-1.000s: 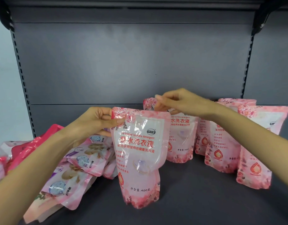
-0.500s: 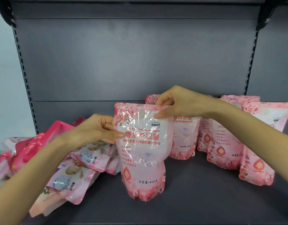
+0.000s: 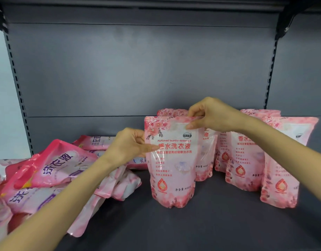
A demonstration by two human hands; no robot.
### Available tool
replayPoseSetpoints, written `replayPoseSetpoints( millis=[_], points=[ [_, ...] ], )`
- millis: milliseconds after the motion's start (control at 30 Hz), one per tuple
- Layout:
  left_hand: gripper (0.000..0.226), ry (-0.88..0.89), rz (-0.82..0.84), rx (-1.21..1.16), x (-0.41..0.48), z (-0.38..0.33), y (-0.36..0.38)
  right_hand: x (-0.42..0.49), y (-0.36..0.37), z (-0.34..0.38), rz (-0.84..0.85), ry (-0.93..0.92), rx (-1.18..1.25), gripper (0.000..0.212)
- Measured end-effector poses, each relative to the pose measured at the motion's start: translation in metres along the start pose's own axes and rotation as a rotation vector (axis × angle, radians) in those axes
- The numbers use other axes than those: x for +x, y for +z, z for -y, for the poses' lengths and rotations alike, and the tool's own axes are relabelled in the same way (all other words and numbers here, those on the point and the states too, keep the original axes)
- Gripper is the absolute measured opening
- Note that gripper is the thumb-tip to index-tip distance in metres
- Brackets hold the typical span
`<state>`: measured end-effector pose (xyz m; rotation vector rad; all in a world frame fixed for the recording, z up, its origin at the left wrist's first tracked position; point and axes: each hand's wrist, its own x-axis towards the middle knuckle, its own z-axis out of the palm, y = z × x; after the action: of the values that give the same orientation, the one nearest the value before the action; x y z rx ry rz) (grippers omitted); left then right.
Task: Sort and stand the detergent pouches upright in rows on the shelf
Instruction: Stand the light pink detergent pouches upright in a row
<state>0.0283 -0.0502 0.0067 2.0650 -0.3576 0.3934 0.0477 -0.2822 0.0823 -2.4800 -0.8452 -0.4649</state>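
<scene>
Left grip point(image 3: 127, 147), right grip point(image 3: 210, 115) on one pouch point(image 3: 172, 169)

The bare left forearm point(image 3: 65, 196) reaches in from 7 o'clock. The left hand point(image 3: 129, 148) pinches the 9 o'clock edge of a pink floral plastic detergent pouch point(image 3: 172, 171) between thumb and curled fingers. The right forearm point(image 3: 283, 145) enters from 4 o'clock. The right hand point(image 3: 213, 115), fingers curled, pinches the pouch's top edge near 1 o'clock.

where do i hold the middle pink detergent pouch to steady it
Pinch the pink detergent pouch at its thin, flat upper edges, from the side and above, as the left hand and right hand do; its bulging bottom seems to rest on the shelf.
</scene>
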Motion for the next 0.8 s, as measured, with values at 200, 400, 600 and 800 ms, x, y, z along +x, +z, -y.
replayPoseSetpoints(
  millis=[200, 400, 600, 800],
  points=[
    [0.016, 0.066, -0.025, 0.013, 0.02, -0.005, 0.036, -0.009, -0.019, -0.021, -0.014, 0.076, -0.037, 0.012],
    [0.044, 0.107, -0.021, 0.029, 0.036, -0.013, 0.07, -0.021, -0.041, -0.042, 0.001, 0.171, -0.095, 0.01],
    [0.042, 0.063, 0.099, -0.114, 0.044, -0.016, 0.079, -0.032, -0.048, -0.053, 0.0, 0.24, -0.157, 0.014],
    [0.012, 0.06, 0.141, -0.168, 0.038, -0.014, 0.078, -0.035, -0.046, -0.047, -0.002, 0.223, -0.197, 0.017]
  ],
)
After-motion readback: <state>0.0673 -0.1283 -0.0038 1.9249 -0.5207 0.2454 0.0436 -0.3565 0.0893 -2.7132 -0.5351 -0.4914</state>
